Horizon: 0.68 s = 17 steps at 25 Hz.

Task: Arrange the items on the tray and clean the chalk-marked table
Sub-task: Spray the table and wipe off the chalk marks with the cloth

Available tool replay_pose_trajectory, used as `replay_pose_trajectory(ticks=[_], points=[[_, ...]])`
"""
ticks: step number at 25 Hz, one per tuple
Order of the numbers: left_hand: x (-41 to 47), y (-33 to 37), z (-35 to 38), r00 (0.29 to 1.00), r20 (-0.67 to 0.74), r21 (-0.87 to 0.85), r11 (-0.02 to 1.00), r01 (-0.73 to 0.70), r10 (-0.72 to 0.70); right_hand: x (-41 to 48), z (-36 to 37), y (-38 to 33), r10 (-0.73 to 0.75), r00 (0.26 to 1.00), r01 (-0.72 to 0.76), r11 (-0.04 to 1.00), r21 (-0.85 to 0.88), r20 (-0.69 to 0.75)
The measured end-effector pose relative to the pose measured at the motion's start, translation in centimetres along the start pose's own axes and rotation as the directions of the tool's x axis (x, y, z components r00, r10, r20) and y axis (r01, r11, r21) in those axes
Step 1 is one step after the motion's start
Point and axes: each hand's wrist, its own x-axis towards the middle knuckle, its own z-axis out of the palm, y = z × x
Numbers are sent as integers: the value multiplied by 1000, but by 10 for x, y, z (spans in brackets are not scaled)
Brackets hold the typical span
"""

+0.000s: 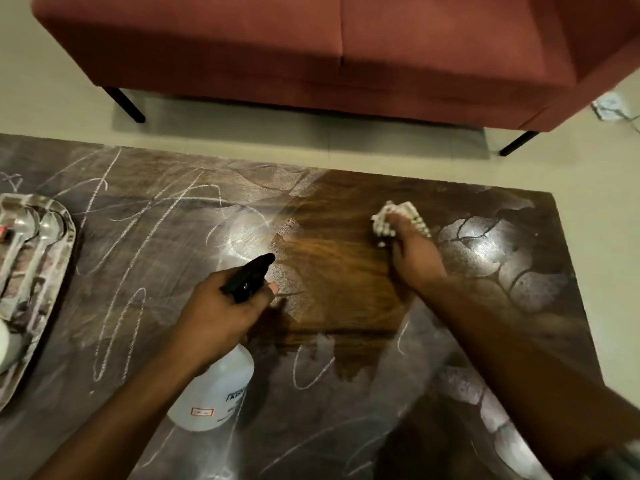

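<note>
The dark wooden table (pixel 339 271) is scrawled with white chalk lines on its left half and smeared chalk patches on its right. A wiped, wet-looking brown strip runs through the middle. My left hand (pixel 221 313) grips a white spray bottle (pixel 218 393) by its black trigger head (pixel 247 277), nozzle pointing toward the table's middle. My right hand (pixel 414 258) presses a crumpled white cloth (pixel 398 218) onto the table at the right edge of the wiped strip. A steel tray (pixel 52 271) at the far left holds two spoons (pixel 41 237) and other items cut off by the frame.
A red sofa (pixel 346 46) on thin black legs stands on the pale floor beyond the table's far edge. A small crumpled object (pixel 609 105) lies on the floor at the far right. The table's right edge runs diagonally near my right forearm.
</note>
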Motion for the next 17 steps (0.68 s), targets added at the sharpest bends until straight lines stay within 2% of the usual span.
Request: replay_pose_trajectory(ticks=[1,2,4,5,8,10,13,15,17], points=[[-5,0,3,1000,21,19,1000,-12,12,-1,-17,17,166,985,-160,981,106,-54],[-10,0,7,999,45,33,999,-22,20,-8,-30,31,268,960,-243,942,232,-81],[-25,-1,17,993,112,45,998,-36,31,-41,-50,49,356,921,-248,850,465,-160],[-35,-3,24,990,136,67,996,-56,46,-65,-58,55,386,898,-233,825,515,-212],[-75,-24,51,977,189,186,973,-134,98,-140,-73,81,463,832,-256,809,529,-307],[-107,-38,70,981,169,257,957,-133,91,-184,-73,108,457,828,-250,818,517,-324],[-155,-63,92,994,109,242,970,-31,5,-241,-65,133,464,828,-313,849,426,-316],[-183,-81,99,989,125,255,966,39,-73,-263,-59,145,491,812,-342,839,424,-315],[-207,-101,101,987,141,253,967,45,-82,-269,-54,156,491,808,-351,846,401,-326]])
